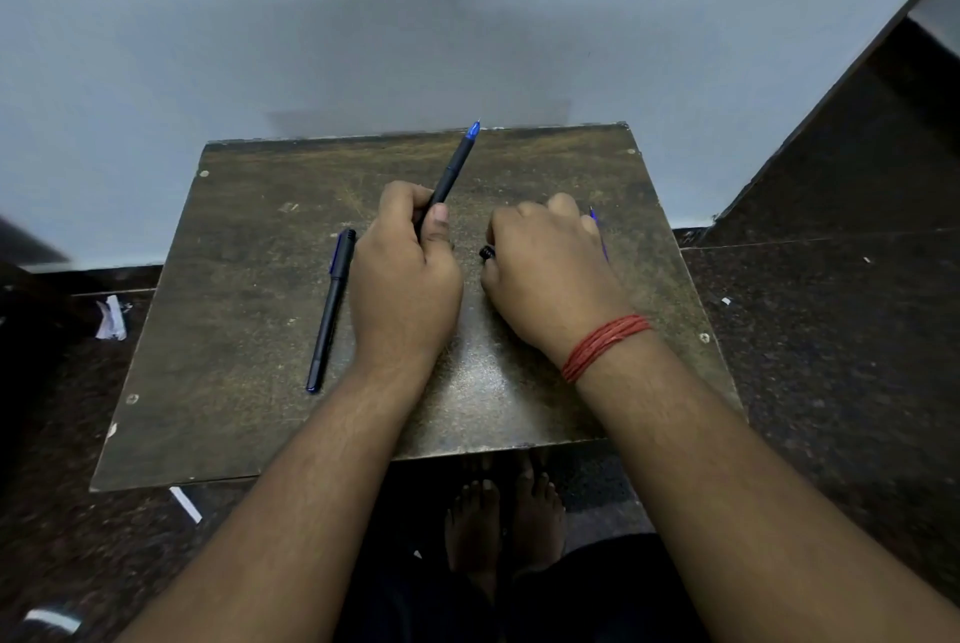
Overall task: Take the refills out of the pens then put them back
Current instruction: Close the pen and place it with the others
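Observation:
My left hand [402, 268] grips a black pen [454, 169] by its lower barrel. The pen's blue tip points up and away toward the table's far edge. My right hand [545, 268] lies curled on the table to the right. A small black ridged end piece [487, 253] shows at its thumb side, and a thin blue refill [597, 232] sticks out past its fingers on the far side. A second black pen with a blue clip [331, 310] lies capped on the table, just left of my left hand.
The worn dark wooden table [249, 356] is small and stands against a pale wall [363, 19]. Dark stone floor surrounds it, with paper scraps [110, 319] to the left. My bare feet [504, 512] are under the near edge.

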`<control>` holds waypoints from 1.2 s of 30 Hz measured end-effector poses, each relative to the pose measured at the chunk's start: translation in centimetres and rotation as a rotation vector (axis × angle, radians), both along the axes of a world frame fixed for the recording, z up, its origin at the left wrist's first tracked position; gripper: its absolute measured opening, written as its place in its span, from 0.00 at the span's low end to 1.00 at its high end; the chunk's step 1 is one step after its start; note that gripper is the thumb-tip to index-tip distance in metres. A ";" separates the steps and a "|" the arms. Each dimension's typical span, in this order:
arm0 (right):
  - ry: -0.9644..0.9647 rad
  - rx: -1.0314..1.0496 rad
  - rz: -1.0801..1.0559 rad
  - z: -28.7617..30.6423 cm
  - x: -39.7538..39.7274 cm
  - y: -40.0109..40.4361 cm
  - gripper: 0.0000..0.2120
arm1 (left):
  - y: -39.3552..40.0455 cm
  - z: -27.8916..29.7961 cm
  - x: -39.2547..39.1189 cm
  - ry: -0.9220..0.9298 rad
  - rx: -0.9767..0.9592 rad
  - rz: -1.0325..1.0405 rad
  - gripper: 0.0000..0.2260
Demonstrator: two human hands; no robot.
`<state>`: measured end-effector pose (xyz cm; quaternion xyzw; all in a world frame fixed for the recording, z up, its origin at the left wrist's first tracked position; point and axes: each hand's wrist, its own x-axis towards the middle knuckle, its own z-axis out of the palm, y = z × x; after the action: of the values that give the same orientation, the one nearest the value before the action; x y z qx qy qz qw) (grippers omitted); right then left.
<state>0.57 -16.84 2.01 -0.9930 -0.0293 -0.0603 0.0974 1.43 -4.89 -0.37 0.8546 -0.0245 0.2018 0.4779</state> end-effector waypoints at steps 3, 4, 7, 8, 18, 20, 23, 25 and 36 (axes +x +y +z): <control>0.011 0.232 -0.031 0.4 0.7 -0.7 0.12 | 0.0 0.1 0.0 0.001 0.000 -0.002 0.03; -0.032 0.390 -0.053 0.6 0.8 -1.1 0.12 | -0.1 0.1 -0.1 0.004 -0.001 -0.006 0.03; -0.135 0.989 -0.195 1.4 1.1 -2.5 0.09 | -0.3 0.2 -0.2 0.029 -0.007 -0.047 0.04; -0.165 1.142 -0.254 1.6 1.2 -3.0 0.08 | -0.4 0.2 -0.3 0.042 -0.010 -0.064 0.04; -0.344 1.637 -0.471 1.6 1.7 -4.8 0.06 | -1.0 -0.1 -0.8 0.086 0.022 -0.184 0.12; -0.356 1.648 -0.473 1.6 1.8 -4.8 0.06 | -1.0 -0.1 -0.9 0.088 0.037 -0.207 0.12; -0.365 1.660 -0.468 1.6 1.8 -4.8 0.06 | -1.0 -0.2 -0.9 0.096 0.041 -0.240 0.12; -0.369 1.647 -0.463 1.6 1.8 -4.8 0.06 | -1.0 -0.1 -0.9 0.101 0.045 -0.256 0.12; -0.216 1.505 -0.325 0.8 1.9 -4.6 0.06 | -1.2 -0.1 -0.9 0.109 0.056 -0.276 0.13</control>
<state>2.44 -21.47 2.78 -0.6400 0.1564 -0.1740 0.7319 0.49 -6.05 -0.48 0.8658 -0.1215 0.0864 0.4777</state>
